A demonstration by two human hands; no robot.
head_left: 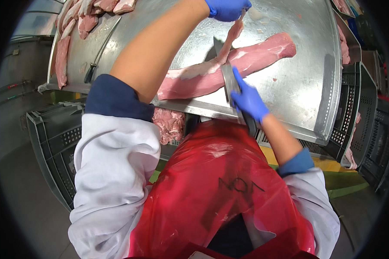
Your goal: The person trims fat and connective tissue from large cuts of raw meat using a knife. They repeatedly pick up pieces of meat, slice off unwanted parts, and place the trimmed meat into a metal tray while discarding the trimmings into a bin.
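A long pink meat loin lies slantwise across the metal table, its near end by the front edge. My left hand, in a blue glove, is closed on the upper end of a meat strip and holds it raised above the loin. The strip's lower end still joins the loin's pale upper side. My right hand, also gloved in blue, grips a knife by its dark handle, the index finger stretched along the blade. That blade crosses the loin right where the strip lifts away.
Several meat pieces are piled on the table's far left, with a sharpening steel close by. Below the front edge, a container holds meat trimmings. Grey crates stand at the left and right.
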